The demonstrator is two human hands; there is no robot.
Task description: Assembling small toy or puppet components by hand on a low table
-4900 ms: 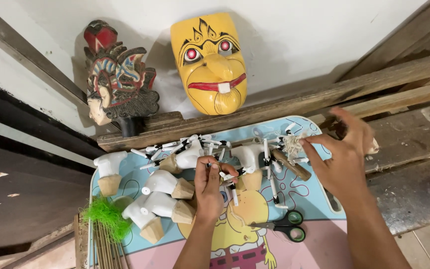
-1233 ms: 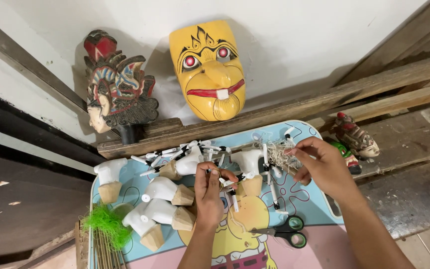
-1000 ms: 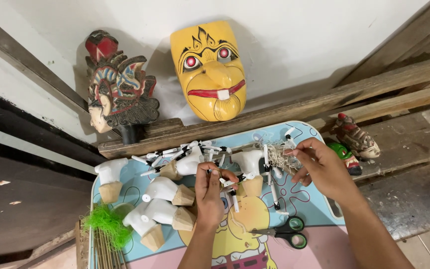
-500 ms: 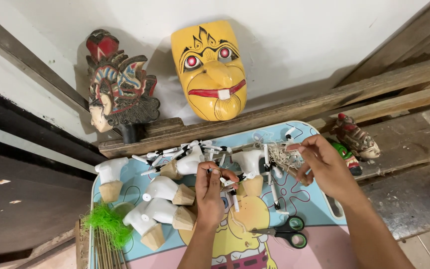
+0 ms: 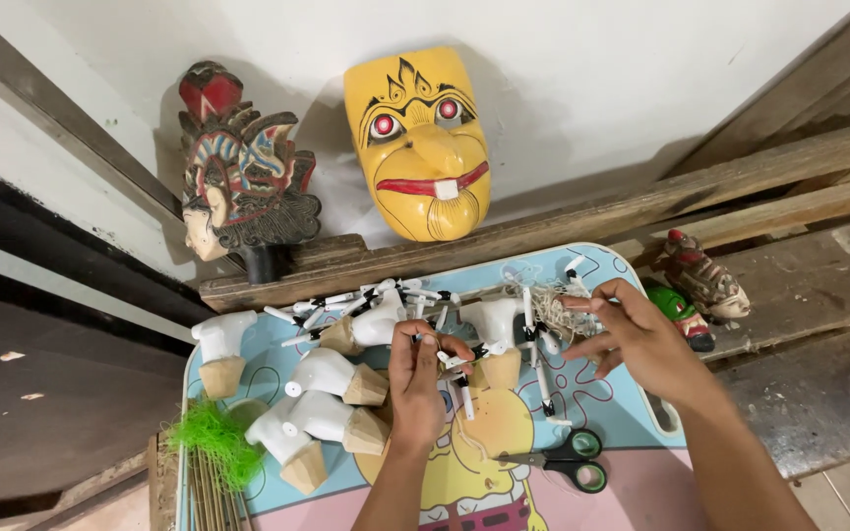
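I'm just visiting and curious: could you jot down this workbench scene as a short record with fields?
Surface: small cartoon-printed table
Left hand: pinching a small white stick piece
Right hand: fingering a tangle of pale string
Nearby: white puppet torsos, scissors, green fibre tuft
Behind: yellow mask, painted carved head

Both forearms come up from the near edge of the view, bare to the elbow. The left hand (image 5: 417,383) reaches straight up the middle, back of the hand toward the camera, fingers curled inward with the fingertips (image 5: 423,339) pinched close together at the far end. The right hand (image 5: 641,339) comes in from the near right on a slanting forearm, wrist bent toward the left, fingers spread and slightly hooked, thumb and forefinger drawn toward each other; whether they actually meet is hard to tell. The two hands are near each other without touching.
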